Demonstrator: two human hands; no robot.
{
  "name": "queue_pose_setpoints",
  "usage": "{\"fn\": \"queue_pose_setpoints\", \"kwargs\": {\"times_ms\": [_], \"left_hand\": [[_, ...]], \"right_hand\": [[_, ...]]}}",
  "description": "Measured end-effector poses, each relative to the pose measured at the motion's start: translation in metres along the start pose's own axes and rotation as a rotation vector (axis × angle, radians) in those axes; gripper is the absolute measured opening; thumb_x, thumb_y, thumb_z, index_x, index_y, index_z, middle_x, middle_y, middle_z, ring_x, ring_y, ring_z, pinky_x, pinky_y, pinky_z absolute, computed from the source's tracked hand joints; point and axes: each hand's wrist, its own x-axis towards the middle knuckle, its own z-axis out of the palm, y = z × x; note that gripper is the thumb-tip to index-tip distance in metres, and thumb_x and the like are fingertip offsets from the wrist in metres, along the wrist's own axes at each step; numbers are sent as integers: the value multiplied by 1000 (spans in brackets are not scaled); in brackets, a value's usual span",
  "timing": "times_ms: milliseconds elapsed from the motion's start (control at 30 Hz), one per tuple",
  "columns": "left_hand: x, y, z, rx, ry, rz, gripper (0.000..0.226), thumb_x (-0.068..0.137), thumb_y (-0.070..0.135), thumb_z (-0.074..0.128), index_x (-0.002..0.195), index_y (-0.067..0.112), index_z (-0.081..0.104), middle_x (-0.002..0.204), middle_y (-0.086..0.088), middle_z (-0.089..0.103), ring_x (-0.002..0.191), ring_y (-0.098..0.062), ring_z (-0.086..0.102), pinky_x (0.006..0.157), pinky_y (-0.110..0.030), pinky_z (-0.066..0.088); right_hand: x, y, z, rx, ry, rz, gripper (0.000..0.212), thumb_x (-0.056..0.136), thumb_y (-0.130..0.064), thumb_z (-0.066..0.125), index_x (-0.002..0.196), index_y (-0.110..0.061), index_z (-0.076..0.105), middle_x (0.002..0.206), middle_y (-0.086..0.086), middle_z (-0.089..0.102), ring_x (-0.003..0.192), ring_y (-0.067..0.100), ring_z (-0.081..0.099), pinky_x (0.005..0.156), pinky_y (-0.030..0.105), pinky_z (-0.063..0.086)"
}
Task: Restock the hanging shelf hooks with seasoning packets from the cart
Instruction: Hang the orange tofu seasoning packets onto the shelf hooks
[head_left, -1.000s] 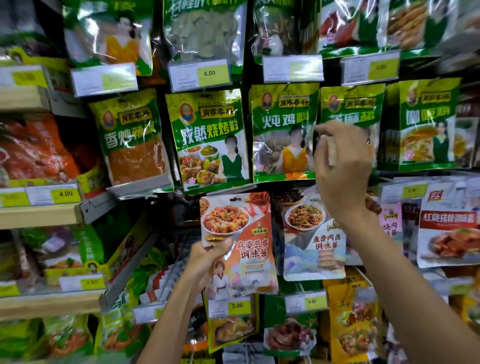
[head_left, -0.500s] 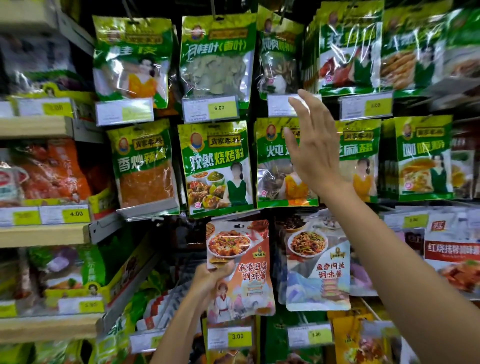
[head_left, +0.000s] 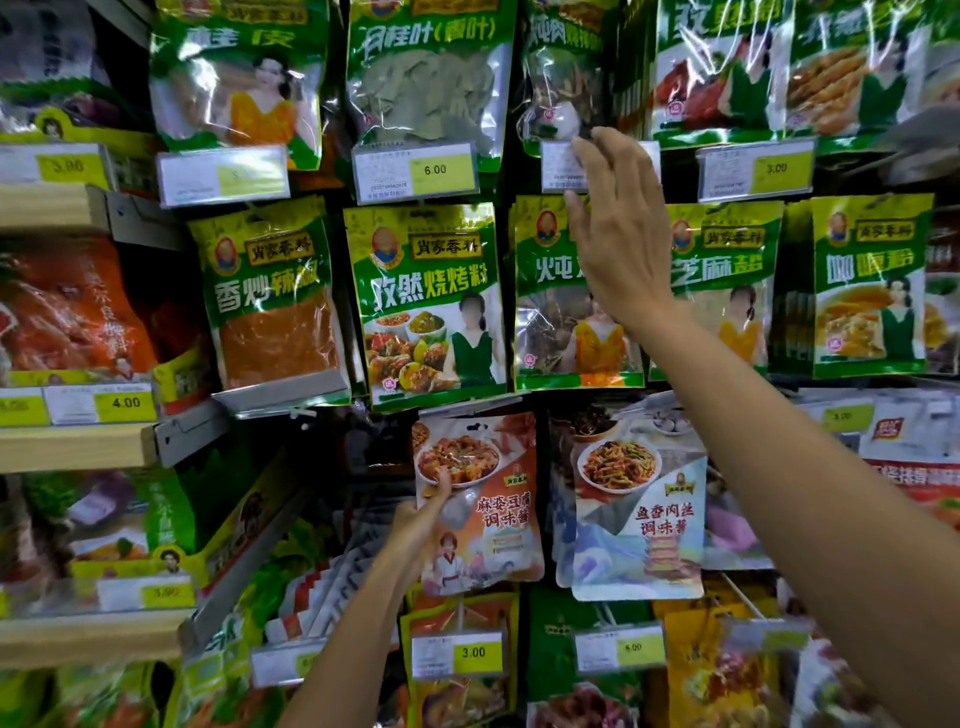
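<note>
- left arm: bare, comes up from the bottom edge of view, forearm slanting up and to the right, wrist near straight.
- left grip (head_left: 420, 525): thumb side showing, thumb laid up across the front of an orange packet (head_left: 483, 499), the other digits hidden behind it. It pinches the packet at its left edge and holds it upright.
- right arm: bare, enters from the lower right, forearm stretched up and to the left, reaching well above the left arm.
- right grip (head_left: 621, 234): raised high, back of the hand showing, fingers (head_left: 608, 161) close together and pointing up, tips bent forward, thumb out to the left. Whether the tips pinch anything cannot be told.
</note>
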Motion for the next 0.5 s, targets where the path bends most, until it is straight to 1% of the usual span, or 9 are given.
{"fn": "queue_pose_setpoints", "kwargs": {"times_ms": [100, 200, 267, 300, 333, 367, 433, 467, 500], "left_hand": [[8, 1, 6, -38, 17, -7, 61, 58, 61, 72, 81, 6, 60, 46, 0, 31, 37, -18, 37, 43, -29, 34], [18, 3, 10, -23, 11, -19, 60, 59, 63, 70, 80, 7, 60, 51, -8, 47, 44, -22, 46, 47, -30, 39], [27, 4, 13, -18, 31, -6, 61, 66, 61, 69, 92, 6, 64, 77, -14, 58, 63, -30, 54, 55, -37, 43], [31, 5, 14, -26, 40, 4, 63, 71, 58, 68, 103, 3, 64, 90, -15, 60, 76, -15, 40, 60, -43, 46], [33, 6, 15, -30, 49, 16, 66, 75, 55, 68, 112, 0, 63, 98, -16, 61, 103, -50, 53, 64, -48, 46], [34, 8, 15, -31, 53, 22, 72, 74, 56, 67, 118, -2, 61, 103, -18, 62, 77, -38, 57, 65, -48, 45], [35, 12, 15, -23, 54, 14, 83, 72, 57, 68, 127, -4, 56, 113, -28, 61, 84, -44, 58, 67, -53, 46], [36, 13, 15, -9, 51, 8, 83, 74, 57, 67, 131, -2, 52, 117, -32, 58, 94, -48, 58, 74, -57, 48], [36, 14, 15, 13, 50, 3, 80, 75, 57, 67, 132, 3, 53, 117, -29, 60, 99, -45, 58, 79, -55, 49]], "right_hand": [[0, 1, 0, 5, 0, -1, 44, 102, -25, 33, 139, -4, 44, 143, 17, 43, 135, 29, 39, 114, 31, 27], [1, 2, -1, 2, 5, -6, 43, 102, -24, 34, 138, -3, 46, 142, 17, 44, 134, 29, 40, 113, 31, 29], [1, 2, -1, -4, -5, -9, 43, 102, -25, 33, 139, -4, 45, 143, 16, 43, 135, 28, 39, 113, 30, 28], [1, 1, -1, -5, -11, -10, 43, 102, -25, 33, 139, -4, 44, 143, 16, 43, 135, 27, 39, 113, 30, 28], [1, 1, -2, -5, -17, -9, 44, 102, -25, 33, 139, -5, 44, 144, 15, 42, 135, 27, 38, 113, 30, 27], [1, 1, -2, -6, -24, -7, 44, 103, -25, 32, 139, -5, 44, 144, 15, 42, 136, 27, 37, 114, 30, 27], [1, 0, -3, -9, -39, -2, 43, 103, -25, 32, 140, -6, 42, 146, 14, 40, 137, 26, 35, 114, 30, 26], [1, -1, -4, -11, -46, 0, 43, 103, -24, 32, 141, -6, 42, 146, 14, 39, 138, 26, 35, 114, 30, 26], [1, -1, -5, -12, -51, 1, 43, 103, -24, 31, 141, -6, 42, 146, 14, 39, 138, 25, 34, 114, 29, 26]]}}
